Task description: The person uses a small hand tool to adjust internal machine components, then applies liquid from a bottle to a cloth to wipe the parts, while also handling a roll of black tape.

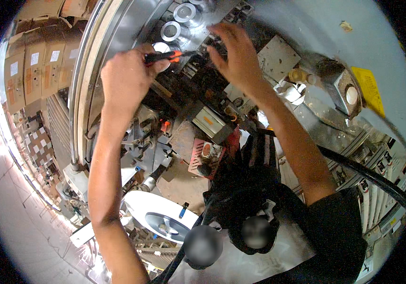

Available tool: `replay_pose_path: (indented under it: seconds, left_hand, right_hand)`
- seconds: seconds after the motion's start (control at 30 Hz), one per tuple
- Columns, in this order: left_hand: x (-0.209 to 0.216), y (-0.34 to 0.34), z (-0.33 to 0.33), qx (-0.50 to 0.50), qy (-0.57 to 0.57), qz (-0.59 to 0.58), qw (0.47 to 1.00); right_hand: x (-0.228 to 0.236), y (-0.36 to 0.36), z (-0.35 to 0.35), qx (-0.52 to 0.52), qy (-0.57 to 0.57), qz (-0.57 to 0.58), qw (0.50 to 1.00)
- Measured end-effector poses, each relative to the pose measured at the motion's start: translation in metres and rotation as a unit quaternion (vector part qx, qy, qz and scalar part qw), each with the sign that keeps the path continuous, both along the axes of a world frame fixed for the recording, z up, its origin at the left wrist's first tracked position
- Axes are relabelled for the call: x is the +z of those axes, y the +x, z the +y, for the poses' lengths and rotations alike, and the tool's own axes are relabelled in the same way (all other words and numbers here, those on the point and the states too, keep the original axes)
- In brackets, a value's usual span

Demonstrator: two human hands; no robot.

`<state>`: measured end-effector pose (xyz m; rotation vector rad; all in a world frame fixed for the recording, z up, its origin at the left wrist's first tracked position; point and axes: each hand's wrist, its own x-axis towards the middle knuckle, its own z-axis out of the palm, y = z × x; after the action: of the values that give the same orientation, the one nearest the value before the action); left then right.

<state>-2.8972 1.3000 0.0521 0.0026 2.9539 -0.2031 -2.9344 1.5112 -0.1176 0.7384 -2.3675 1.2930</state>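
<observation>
My left hand (129, 71) is closed around a hand tool with a black and orange handle (171, 56). The tool points right, into the machine; its working end is too dark to make out. My right hand (236, 54) reaches in from the other side, fingers curved and apart, with nothing visible between them. Its thumb and fingertips are close to dark metal machine parts (191, 70), though contact cannot be told. Beyond my left hand, several shiny round metal pieces with ring-shaped ends (170, 31) stand in a row. The nearest one is partly covered by the tool and hand.
A metal rail (76, 94) curves along the left, with stacked cardboard boxes (35, 66) behind it. Below my hands are a silver block (208, 122) and a red slotted piece (198, 158). A black hose (368, 173) runs at right; a white round fan-like unit (139, 203) is near my left forearm.
</observation>
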Motion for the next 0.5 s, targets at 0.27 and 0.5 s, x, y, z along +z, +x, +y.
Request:
replay_pose_path:
  seconds: [0.27,0.5]
  left_hand:
    - [-0.016,-0.034,-0.018,-0.109,-0.118,0.033,0.986]
    - [-0.069,-0.07,-0.042,-0.213,-0.202,0.03,0.955]
  right_hand:
    - [0.011,-0.102,-0.053,0.295,0.082,0.152,0.94]
    - [-0.009,-0.157,-0.103,0.445,0.196,0.132,0.864]
